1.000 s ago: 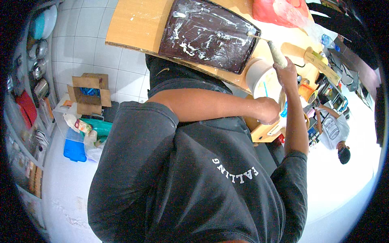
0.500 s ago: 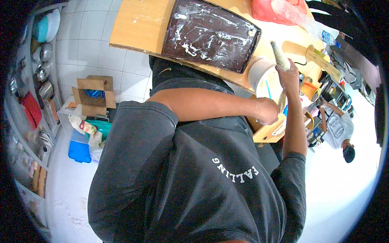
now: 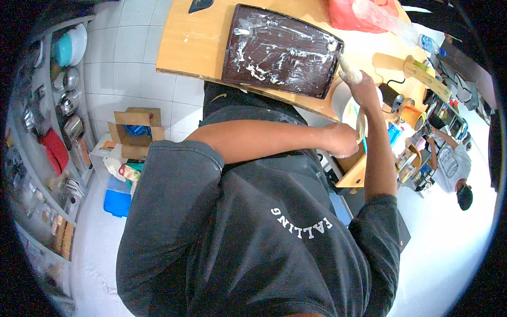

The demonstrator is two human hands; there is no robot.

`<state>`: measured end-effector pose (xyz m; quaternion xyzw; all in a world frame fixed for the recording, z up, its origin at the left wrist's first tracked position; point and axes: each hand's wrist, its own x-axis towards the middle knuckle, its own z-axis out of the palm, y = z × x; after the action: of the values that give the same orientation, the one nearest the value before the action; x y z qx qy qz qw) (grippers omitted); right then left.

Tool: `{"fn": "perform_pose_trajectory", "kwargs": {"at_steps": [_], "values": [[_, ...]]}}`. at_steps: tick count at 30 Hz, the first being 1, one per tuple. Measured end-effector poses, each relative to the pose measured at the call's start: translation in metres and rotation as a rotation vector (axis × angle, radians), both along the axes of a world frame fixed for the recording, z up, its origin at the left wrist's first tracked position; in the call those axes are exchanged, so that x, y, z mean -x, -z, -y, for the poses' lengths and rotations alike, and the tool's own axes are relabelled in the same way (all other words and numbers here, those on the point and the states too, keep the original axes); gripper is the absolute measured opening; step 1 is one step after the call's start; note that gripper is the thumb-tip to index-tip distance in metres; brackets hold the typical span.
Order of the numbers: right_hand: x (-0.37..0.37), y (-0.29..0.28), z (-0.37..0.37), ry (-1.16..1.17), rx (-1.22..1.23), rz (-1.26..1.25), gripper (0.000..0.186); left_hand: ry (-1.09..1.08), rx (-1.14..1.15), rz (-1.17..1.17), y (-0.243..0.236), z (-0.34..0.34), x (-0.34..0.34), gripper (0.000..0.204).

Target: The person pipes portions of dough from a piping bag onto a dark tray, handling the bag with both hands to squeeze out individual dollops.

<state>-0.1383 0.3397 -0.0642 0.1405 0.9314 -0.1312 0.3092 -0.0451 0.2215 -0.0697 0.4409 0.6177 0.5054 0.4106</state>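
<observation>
A pale, cone-shaped piping bag (image 3: 349, 70) is wrapped in my right hand (image 3: 365, 94), its narrow tip angled up and left over the near right corner of a dark baking tray (image 3: 282, 55). White grease streaks the tray. One small pale dab (image 3: 331, 46) lies by its right corner, close to the tip. The bag's twisted tail hangs below my right hand and runs to my left hand (image 3: 342, 140), closed around its end. Under the bag, partly hidden by my right hand, stands a white tub (image 3: 342, 98) with a light blue stick-like piece in it.
The wooden table (image 3: 185, 50) bears a red plastic bag (image 3: 364, 13), a water bottle (image 3: 430, 45) and an orange container (image 3: 412, 116). At left are shelves of metal pots (image 3: 68, 103) and an open cardboard box (image 3: 136, 129). A person (image 3: 451, 164) works at far right.
My right hand and the piping bag have moved left, bringing the tip to the tray's right corner. My left hand has shifted slightly left with the tail. The whole view has shifted a little.
</observation>
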Motion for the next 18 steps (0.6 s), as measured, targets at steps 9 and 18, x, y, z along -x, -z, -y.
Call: {"fn": "perform_pose_trajectory", "kwargs": {"at_steps": [9,18], "values": [[0.027,0.074,-0.013,-0.086,-0.103,0.013,0.052,-0.198,0.058,0.097,0.034,-0.004,0.009,0.029],[0.047,0.063,0.010,-0.125,-0.222,0.079,0.046,-0.282,-0.003,0.048,0.043,-0.013,0.024,0.030]]}}
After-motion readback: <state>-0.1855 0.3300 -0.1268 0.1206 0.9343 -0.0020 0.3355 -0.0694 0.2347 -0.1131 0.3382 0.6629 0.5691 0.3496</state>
